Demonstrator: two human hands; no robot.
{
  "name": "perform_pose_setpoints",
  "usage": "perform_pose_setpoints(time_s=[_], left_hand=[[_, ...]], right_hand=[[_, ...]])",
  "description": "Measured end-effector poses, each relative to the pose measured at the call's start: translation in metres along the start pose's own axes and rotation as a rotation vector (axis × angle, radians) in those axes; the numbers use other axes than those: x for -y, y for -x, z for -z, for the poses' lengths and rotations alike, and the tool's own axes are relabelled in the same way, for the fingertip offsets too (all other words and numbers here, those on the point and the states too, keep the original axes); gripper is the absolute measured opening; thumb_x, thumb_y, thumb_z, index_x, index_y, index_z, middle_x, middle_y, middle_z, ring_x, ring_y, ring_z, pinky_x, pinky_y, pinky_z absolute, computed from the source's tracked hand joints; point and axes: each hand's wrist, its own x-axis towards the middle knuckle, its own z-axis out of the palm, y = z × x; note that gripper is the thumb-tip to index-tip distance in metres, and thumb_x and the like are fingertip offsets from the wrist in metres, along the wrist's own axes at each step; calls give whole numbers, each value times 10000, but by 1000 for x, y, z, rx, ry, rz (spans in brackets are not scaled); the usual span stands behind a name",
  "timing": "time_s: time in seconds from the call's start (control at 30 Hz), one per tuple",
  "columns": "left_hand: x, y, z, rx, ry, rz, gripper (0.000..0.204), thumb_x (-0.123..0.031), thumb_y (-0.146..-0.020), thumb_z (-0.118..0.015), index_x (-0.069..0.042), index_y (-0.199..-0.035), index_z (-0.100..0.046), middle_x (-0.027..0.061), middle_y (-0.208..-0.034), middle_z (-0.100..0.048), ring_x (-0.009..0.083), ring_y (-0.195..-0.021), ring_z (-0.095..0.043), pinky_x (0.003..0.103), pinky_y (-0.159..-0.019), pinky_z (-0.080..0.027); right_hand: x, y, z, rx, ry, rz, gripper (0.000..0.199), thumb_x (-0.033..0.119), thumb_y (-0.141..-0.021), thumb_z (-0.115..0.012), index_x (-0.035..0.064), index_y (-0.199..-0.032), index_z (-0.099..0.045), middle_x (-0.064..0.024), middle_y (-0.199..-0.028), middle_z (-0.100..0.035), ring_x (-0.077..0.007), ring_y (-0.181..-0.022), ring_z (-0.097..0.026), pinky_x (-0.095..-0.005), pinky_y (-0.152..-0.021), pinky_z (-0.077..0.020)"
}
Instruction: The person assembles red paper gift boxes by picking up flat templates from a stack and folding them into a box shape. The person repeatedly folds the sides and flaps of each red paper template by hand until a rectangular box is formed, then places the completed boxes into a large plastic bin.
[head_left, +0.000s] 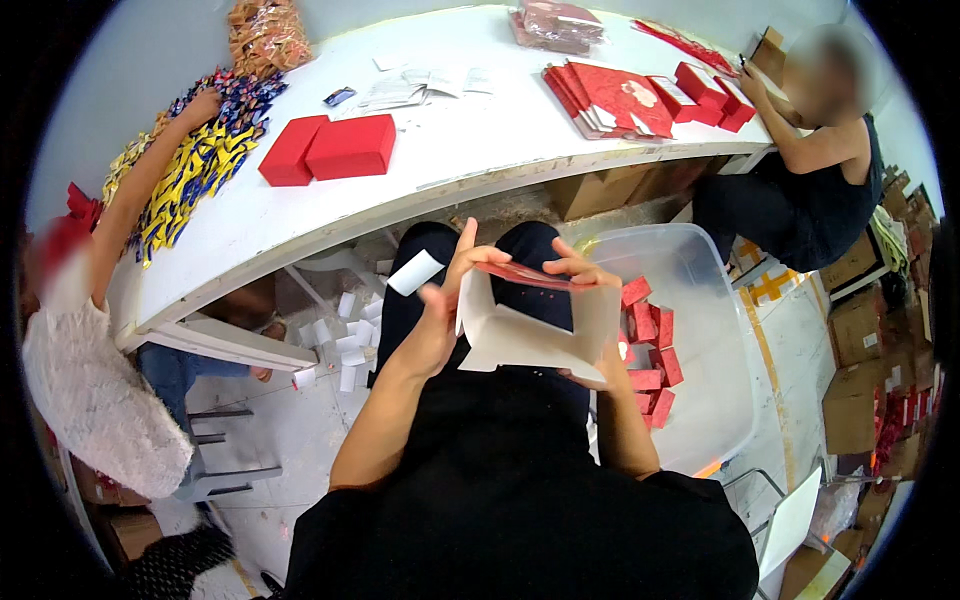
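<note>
Over my lap I hold a small folding carton point(530, 346), white inside, with a red printed outer face along its far edge. Its opening faces me, and my dark trousers show through it. My left hand point(440, 318) grips the carton's left wall, with one finger pointing up. On the right side my right hand point(583, 270) holds the carton, its fingers over the far edge; part of this hand is hidden behind the right wall. Just left of my left hand a white paper piece point(415, 272) appears above my thigh; whether it is falling or resting there I cannot tell.
At my right stands a clear plastic bin point(715, 370) with several small red boxes point(642, 322). White paper pieces point(350, 345) litter the floor at left. The white table point(450, 135) ahead bears larger red boxes point(350, 146) and wrapped packets point(195, 165). Co-workers sit at both sides.
</note>
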Motion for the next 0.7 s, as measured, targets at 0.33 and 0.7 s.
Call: perform_pose_setpoints(time_s=[0.33, 0.7], left_hand=[[-14, 6, -28, -138, -40, 202, 1077, -720, -632, -573, -113, -1402, -127, 126, -1321, -274, 229, -1146, -428, 324, -759, -510], [-7, 8, -32, -266, 61, 368, 594, -426, -894, -449, -111, -1341, -219, 127, -1195, -411, 225, -1016, -530, 336, -649, -548]], right_hand=[[2, 17, -1, -231, -207, -379, 930, 674, -721, -523, 0, -1295, -240, -114, -1212, -383, -200, -1178, -351, -329, -1005, -252], [16, 7, -1, -238, -171, -383, 847, 605, -793, -466, -22, -1331, -279, -130, -1305, -365, -215, -1230, -333, -337, -1021, -236]])
